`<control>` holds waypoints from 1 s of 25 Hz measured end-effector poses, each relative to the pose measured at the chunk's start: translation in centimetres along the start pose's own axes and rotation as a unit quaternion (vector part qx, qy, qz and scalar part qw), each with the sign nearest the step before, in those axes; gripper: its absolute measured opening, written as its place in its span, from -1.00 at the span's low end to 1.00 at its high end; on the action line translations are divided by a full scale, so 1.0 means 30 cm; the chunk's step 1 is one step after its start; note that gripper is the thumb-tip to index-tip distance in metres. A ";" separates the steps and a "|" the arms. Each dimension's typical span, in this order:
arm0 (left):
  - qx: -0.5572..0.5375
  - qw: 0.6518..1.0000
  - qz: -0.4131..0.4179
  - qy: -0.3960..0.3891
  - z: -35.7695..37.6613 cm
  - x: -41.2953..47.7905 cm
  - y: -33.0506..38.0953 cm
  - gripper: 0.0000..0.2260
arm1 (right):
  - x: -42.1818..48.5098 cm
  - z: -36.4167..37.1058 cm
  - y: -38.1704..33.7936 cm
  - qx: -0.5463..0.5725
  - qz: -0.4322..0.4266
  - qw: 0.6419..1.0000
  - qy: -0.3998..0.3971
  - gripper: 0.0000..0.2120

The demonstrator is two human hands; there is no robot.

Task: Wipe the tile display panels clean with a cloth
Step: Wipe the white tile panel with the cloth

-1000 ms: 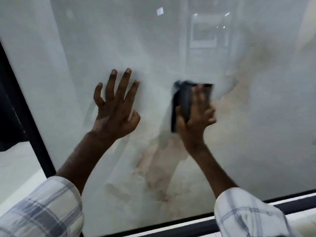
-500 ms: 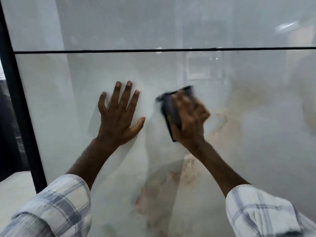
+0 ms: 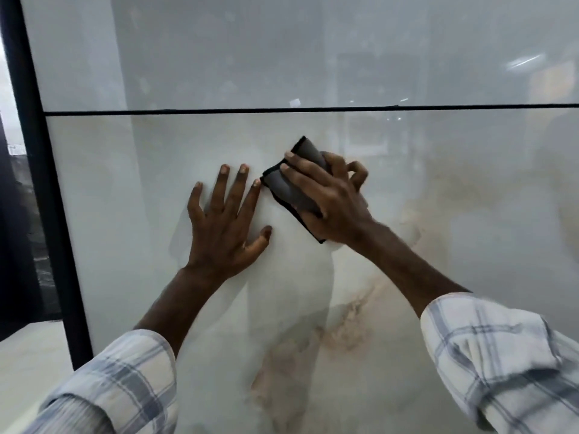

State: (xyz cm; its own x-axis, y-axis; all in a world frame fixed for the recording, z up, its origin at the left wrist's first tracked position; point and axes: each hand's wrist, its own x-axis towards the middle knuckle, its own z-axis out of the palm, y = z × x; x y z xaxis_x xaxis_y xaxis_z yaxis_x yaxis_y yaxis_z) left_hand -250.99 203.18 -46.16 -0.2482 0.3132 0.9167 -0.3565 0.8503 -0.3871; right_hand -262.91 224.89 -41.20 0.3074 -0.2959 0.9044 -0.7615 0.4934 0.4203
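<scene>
At far left, a black frame post (image 3: 47, 214) edging the glossy tile panel (image 3: 125, 198). Next, left hand (image 3: 225, 223) flat against the lower panel, fingers straight and spread, holding nothing. Just beside its index fingertip, a dark folded cloth (image 3: 288, 189) pressed to the panel under the right hand (image 3: 332, 198), two fingers laid along it, the others curled. Above both hands, a thin black seam (image 3: 219, 111) dividing upper panel from lower. Plaid sleeves (image 3: 501, 355) at bottom corners.
</scene>
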 end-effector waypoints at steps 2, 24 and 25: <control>-0.010 1.000 0.002 -0.002 -0.001 0.004 -0.005 -0.32 | 0.026 -0.026 0.086 0.006 0.029 0.999 0.039 -0.48; 0.026 0.999 -0.043 0.007 -0.077 -0.078 -0.436 -0.26 | 0.326 0.104 -0.121 -0.081 -0.036 0.996 -0.005 -0.46; 0.022 0.999 -0.042 0.004 -0.075 -0.080 -0.438 -0.26 | 0.327 0.087 -0.084 -0.073 0.049 0.996 0.019 -0.45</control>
State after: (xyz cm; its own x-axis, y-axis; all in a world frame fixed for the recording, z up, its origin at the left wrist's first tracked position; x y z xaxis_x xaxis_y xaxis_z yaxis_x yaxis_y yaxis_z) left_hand -243.69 192.21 -43.06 -0.2088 0.2447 0.9469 -0.4146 0.8547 -0.3123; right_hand -259.47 218.60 -33.57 0.2589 -0.2115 0.9425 -0.6981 0.6334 0.3339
